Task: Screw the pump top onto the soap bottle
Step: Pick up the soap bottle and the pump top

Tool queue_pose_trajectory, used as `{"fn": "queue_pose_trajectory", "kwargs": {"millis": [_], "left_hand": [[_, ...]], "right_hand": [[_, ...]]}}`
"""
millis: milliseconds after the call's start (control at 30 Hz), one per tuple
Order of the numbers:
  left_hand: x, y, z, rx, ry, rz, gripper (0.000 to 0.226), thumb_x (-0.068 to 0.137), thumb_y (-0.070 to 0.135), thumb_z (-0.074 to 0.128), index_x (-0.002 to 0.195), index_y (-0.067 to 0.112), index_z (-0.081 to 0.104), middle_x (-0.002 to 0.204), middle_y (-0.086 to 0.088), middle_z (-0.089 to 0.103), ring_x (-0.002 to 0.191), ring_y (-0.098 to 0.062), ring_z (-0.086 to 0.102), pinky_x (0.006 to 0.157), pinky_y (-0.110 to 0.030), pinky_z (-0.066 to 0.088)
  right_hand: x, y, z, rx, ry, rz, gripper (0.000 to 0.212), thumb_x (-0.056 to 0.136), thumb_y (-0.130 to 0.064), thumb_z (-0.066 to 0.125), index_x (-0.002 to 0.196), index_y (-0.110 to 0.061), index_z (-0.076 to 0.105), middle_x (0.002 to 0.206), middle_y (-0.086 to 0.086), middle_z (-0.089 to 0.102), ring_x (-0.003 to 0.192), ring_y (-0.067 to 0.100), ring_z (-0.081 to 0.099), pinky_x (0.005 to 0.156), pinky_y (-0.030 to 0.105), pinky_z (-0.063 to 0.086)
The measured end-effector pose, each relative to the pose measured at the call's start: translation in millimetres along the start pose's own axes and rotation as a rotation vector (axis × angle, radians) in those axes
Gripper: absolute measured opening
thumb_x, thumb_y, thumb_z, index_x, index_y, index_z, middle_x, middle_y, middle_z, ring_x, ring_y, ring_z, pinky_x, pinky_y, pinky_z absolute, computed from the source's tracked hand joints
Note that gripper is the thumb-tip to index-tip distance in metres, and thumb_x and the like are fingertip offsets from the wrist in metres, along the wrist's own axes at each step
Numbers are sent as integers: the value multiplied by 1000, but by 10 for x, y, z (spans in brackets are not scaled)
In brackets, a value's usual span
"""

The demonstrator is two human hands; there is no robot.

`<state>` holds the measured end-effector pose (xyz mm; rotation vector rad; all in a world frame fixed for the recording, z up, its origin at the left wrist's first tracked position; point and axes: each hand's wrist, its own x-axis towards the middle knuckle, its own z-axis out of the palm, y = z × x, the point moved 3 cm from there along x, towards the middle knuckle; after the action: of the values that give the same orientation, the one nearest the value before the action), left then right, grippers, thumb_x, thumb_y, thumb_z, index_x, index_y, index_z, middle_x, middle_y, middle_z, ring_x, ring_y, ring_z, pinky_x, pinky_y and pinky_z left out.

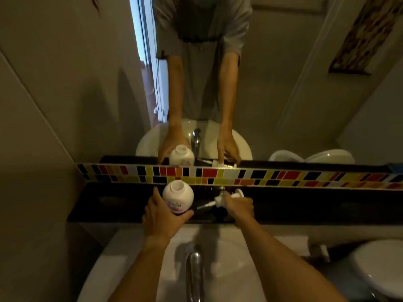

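Note:
A round white soap bottle (177,196) with a pink label stands on the black shelf (305,205), its neck open and uncapped. My left hand (161,216) wraps around its lower body. To its right the white pump top (220,200) lies on its side on the shelf, dip tube pointing left. My right hand (238,207) has its fingers closed on the pump's collar and head. The two parts are apart, roughly a hand's width between them.
A white sink (229,253) with a chrome tap (194,271) lies below the shelf. A coloured tile strip (272,177) and a mirror (283,83) rise behind it. A toilet (379,271) stands at lower right. A wall closes in the left side.

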<state>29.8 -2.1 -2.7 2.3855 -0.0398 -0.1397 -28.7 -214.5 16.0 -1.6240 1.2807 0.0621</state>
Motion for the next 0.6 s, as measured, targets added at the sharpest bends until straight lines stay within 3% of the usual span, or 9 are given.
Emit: {"fn": "queue_pose_trajectory", "kwargs": {"millis": [133,200,267,367,467,600], "left_hand": [[93,70,181,-65,162,31,125,49,65,80,145,24,11,148,-13,36,135,-34,37,112,-55,28],[104,64,268,-121,194,30,115,52,64,78,141,24,18,142,-10,44,131,-32,43,113,-56,27],[135,43,297,-169,240,25,105,55,62,77,137,24,24,135,-8,50,126,-31,48,112,-57,27],[155,29,288,-196,229,33,100,57,56,80,135,25,25,133,-6,51,124,-29,49,112,-56,27],[107,-17,217,-240,182,66,100,58,49,84,136,29,24,134,-5,47,123,-28,49,103,-56,43],[-34,-73,62,-293,142,106,100,58,35,88,136,29,25,135,-8,41,120,-27,50,88,-44,53]], "right_hand": [[169,-128,109,-24,68,-43,79,78,-63,62,136,-11,53,128,16,60,110,33,61,84,38,53],[193,-120,204,7,47,-57,69,79,-56,63,136,-19,54,120,13,60,103,31,62,80,42,58],[192,-127,265,96,26,-59,62,83,-48,66,137,-20,53,111,10,56,94,27,60,66,37,57],[201,-149,297,141,0,-67,56,90,-39,62,140,-17,49,123,15,58,99,30,64,60,33,55],[124,-123,258,210,-12,-32,53,92,-35,62,138,-12,49,128,17,58,106,34,65,71,37,59],[-22,-72,81,353,-1,-102,40,93,-34,61,126,-11,57,122,15,63,108,32,65,87,42,57]]}}
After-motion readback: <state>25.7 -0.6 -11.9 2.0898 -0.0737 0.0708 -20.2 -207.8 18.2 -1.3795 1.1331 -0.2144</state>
